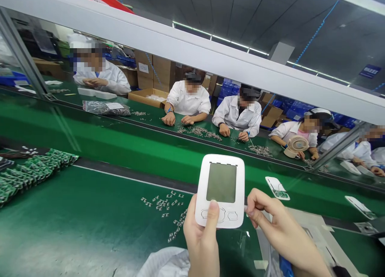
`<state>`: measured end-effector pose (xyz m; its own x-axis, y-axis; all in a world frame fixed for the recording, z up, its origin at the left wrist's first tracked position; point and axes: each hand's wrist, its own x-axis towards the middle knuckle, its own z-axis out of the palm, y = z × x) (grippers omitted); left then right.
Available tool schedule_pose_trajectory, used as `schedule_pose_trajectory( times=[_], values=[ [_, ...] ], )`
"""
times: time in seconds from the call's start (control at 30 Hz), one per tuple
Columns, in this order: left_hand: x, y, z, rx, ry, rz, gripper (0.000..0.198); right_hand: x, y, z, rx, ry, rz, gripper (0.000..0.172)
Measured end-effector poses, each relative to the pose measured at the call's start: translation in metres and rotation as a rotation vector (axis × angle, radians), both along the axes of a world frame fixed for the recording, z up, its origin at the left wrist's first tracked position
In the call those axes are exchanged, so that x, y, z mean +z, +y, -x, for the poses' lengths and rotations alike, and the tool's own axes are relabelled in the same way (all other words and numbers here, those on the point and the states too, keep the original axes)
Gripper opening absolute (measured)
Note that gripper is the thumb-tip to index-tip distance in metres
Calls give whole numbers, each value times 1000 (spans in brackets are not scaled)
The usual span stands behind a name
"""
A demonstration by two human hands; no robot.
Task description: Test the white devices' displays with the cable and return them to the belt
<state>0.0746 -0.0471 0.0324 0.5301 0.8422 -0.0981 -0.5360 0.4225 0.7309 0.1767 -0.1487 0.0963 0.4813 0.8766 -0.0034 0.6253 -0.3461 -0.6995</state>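
My left hand holds up a white device housing with a grey screen window. Its thumb presses on the button row at the bottom. My right hand is at the housing's lower right corner, fingers curled in a pinch against its edge. Whether it holds anything small I cannot make out. Several small metal clips lie scattered on the green mat just left of my hands.
A stack of green circuit boards lies at the left. Other white housings ride the green conveyor. Across it sit several people in white coats with piles of small parts, a bag and a small fan.
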Motion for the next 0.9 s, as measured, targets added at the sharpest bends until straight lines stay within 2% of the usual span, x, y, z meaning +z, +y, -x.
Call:
schedule_pose_trajectory(
  times=[0.27,0.43,0.6,0.9],
  values=[
    [5,0,10,-1,-67,-79,34,2,-7,4,48,-4,-14,21],
    [2,-1,14,-47,-37,-126,36,2,-13,6,66,30,-31,22],
    [1,-2,16,-60,-27,-119,38,2,-17,8,52,6,-13,24],
    [9,-6,18,-58,-46,-49,40,7,-20,9,49,31,41,22]
  ],
)
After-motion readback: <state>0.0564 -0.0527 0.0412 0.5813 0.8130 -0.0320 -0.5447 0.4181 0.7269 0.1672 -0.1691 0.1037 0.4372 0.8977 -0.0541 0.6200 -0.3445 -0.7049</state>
